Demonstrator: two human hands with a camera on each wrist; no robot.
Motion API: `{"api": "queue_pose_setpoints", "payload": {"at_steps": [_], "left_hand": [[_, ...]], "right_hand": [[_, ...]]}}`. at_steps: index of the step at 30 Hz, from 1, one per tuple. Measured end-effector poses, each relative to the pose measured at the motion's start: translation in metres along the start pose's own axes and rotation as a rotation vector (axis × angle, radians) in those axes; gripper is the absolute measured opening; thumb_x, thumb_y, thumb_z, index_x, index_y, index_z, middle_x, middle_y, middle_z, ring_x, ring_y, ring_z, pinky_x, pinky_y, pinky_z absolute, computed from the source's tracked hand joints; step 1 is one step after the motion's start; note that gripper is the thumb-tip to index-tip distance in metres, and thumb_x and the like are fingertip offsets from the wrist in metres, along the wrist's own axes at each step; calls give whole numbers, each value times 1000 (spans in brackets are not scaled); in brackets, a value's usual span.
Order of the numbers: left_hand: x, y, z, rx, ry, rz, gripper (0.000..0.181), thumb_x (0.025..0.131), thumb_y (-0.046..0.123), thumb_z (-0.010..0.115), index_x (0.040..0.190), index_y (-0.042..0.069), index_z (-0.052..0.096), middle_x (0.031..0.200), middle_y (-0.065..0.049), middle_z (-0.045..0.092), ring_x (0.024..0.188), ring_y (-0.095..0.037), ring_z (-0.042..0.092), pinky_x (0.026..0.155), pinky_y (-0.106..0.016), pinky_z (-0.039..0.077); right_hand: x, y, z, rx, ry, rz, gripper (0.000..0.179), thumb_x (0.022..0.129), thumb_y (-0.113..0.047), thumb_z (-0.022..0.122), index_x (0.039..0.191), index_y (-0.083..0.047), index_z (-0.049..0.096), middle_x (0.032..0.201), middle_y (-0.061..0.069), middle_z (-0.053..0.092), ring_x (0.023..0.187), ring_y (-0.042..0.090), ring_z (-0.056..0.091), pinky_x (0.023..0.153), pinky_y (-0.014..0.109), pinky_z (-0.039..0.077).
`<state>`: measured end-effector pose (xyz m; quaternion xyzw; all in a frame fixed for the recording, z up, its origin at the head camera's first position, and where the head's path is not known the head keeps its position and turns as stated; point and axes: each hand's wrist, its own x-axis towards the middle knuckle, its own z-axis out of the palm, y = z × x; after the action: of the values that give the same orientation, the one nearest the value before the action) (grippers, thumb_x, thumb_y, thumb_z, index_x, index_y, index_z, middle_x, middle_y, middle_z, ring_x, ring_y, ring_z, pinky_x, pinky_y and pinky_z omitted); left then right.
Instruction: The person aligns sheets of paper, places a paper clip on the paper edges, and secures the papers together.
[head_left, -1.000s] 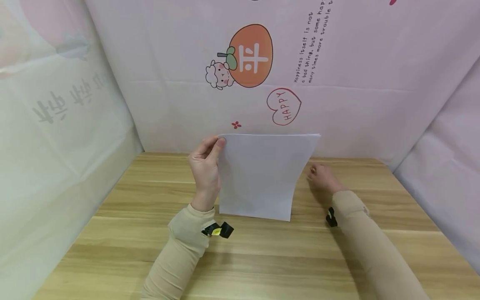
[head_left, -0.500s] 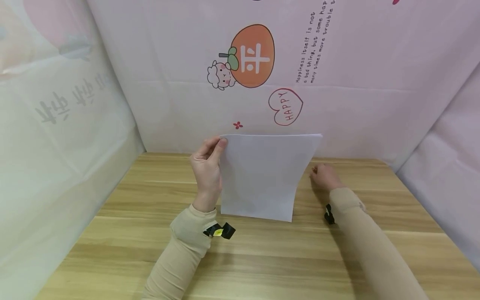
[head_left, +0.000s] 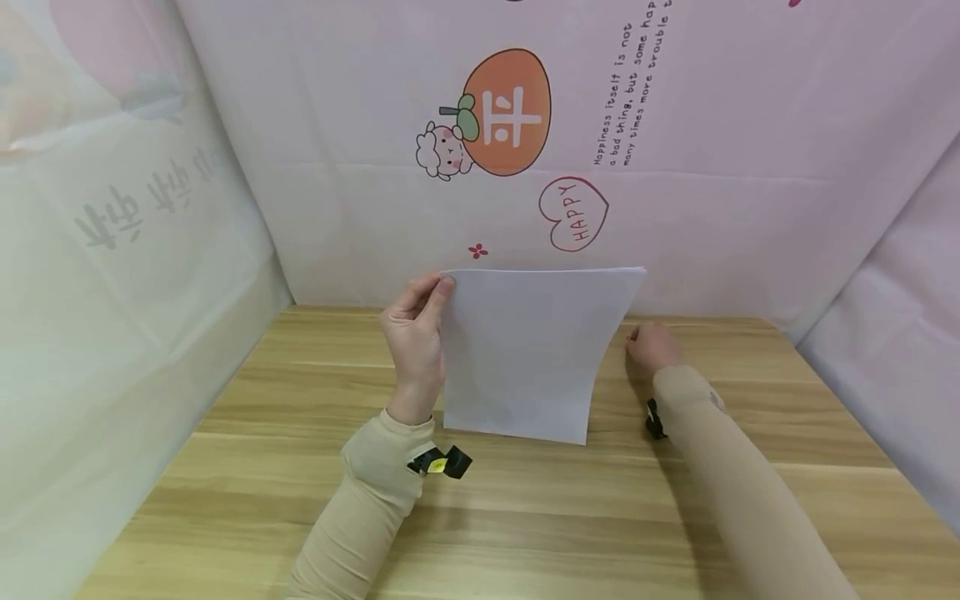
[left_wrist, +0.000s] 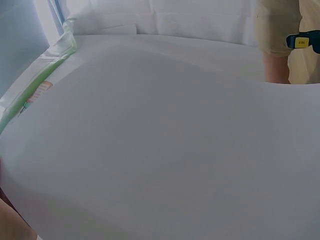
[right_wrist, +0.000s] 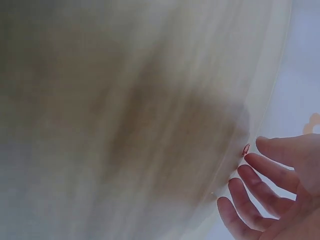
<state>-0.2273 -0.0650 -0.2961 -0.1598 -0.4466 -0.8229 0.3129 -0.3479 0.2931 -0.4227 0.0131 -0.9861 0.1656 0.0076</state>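
My left hand pinches white paper sheets at their upper left corner, thumb in front. They stand upright with the lower edge near the table, and a second edge at the upper right suggests more than one. The sheets fill most of the left wrist view and hide the fingers. At the back right of the table my right hand reaches low. In the right wrist view its fingers are spread and slightly bent. A small red wire loop, like a paper clip, shows between thumb and index tips, which look apart.
The wooden table runs back to a printed white cloth. Cloth walls close off the left and right. Black straps sit on both wrists.
My right hand has shifted slightly to the right and up, and turned a little, staying by the small clip-like thing. My left hand and the paper have stayed nearly still. The view has drifted slightly.
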Motion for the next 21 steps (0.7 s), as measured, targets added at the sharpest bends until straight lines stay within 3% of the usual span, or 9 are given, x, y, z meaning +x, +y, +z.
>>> {"api": "queue_pose_setpoints", "payload": {"at_steps": [21], "left_hand": [[3, -2, -1, -87, 21, 17, 10, 74, 9, 80, 81, 16, 77, 78, 6, 71, 75, -7, 62, 73, -18, 51]], "right_hand": [[24, 12, 10, 12, 7, 37, 25, 91, -9, 53, 103, 10, 65, 111, 30, 62, 102, 46, 59, 85, 51, 50]]}}
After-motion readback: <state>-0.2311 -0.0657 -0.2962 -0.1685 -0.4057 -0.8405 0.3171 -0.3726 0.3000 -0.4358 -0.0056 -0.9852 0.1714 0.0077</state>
